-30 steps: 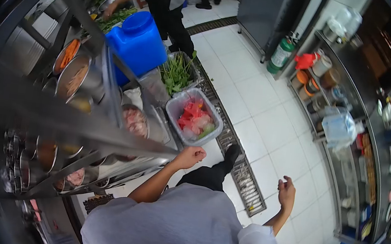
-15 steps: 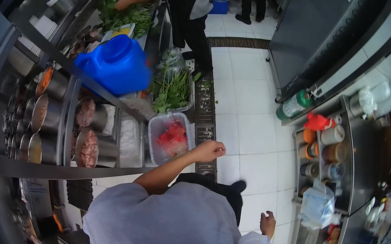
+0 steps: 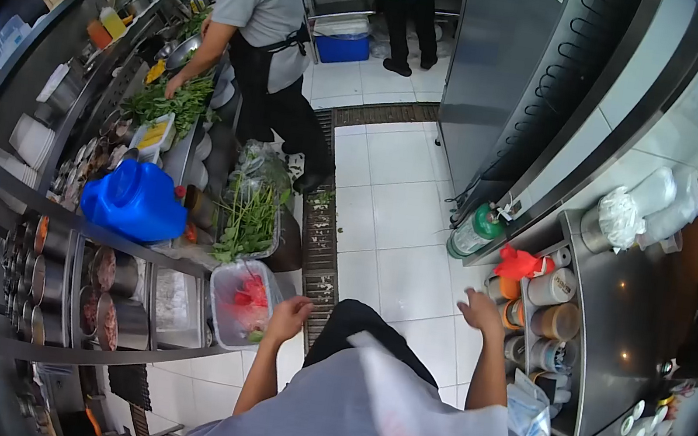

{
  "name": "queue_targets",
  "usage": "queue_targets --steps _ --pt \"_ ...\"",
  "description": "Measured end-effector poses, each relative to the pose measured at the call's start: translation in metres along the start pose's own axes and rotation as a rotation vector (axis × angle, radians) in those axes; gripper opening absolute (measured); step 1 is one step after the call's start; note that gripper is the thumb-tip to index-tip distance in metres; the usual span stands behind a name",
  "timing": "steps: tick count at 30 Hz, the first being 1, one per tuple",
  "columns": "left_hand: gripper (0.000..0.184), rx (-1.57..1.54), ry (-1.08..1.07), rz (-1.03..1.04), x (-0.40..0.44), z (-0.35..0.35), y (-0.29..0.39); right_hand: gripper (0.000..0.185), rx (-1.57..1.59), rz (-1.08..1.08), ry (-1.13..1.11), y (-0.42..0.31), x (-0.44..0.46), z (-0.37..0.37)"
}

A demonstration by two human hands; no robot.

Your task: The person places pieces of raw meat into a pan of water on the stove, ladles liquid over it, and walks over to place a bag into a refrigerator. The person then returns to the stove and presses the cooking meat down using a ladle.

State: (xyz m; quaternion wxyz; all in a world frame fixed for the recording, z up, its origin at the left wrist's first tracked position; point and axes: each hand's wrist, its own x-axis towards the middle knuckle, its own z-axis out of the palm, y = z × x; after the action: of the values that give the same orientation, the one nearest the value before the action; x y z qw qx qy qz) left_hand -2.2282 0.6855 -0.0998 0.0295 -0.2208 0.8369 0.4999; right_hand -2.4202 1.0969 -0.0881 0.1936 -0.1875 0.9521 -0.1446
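My left hand hangs in the air beside a translucent plastic bin that holds red and pinkish contents. Its fingers are loosely curled, with nothing visible in them. Over the tiled floor, my right hand is raised with fingers apart and empty, near the shelf of jars. A white cloth with red print lies across my chest, touched by neither hand. Beyond the bin stands a tub of leafy green stalks. A blue plastic jug rests on the counter to the left.
A person in a dark apron handles greens at the left counter; another person stands at the back. A floor drain grate runs along the left. On the right are a green gas cylinder, jars and a steel counter.
The view has moved forward along the aisle. My right hand has risen and come forward; my left has drawn back beside the bin. The white cloth now shows across my chest.
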Motion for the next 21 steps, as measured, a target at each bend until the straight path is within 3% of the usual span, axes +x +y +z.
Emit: queue_targets --steps 2,4,8,10,13,15,21 --pt "0.025 0.025 0.04 -0.051 0.002 -0.004 -0.01 0.042 0.004 -0.069 0.054 -0.008 0.039 -0.028" --pt "0.025 0.054 0.084 -0.101 0.013 -0.005 -0.006 0.042 0.296 -0.165 0.058 -0.023 0.076 -0.046" --pt "0.025 0.062 0.179 -0.203 0.047 -0.011 0.004 0.042 0.333 -0.295 -0.006 -0.049 0.145 -0.049" --pt "0.024 0.078 0.192 -0.212 0.082 -0.012 0.001 0.044 0.336 -0.266 -0.197 -0.06 0.169 -0.056" --pt "0.022 0.091 0.214 -0.168 0.149 -0.017 0.006 0.045 0.314 -0.204 -0.255 -0.051 0.209 -0.052" --pt "0.021 0.138 0.196 -0.065 0.194 -0.025 0.022 0.046 0.301 -0.168 -0.256 -0.037 0.23 -0.056" --pt "0.022 0.122 0.187 -0.018 0.299 -0.056 0.101 0.043 0.183 -0.031 -0.12 -0.016 0.304 -0.086"
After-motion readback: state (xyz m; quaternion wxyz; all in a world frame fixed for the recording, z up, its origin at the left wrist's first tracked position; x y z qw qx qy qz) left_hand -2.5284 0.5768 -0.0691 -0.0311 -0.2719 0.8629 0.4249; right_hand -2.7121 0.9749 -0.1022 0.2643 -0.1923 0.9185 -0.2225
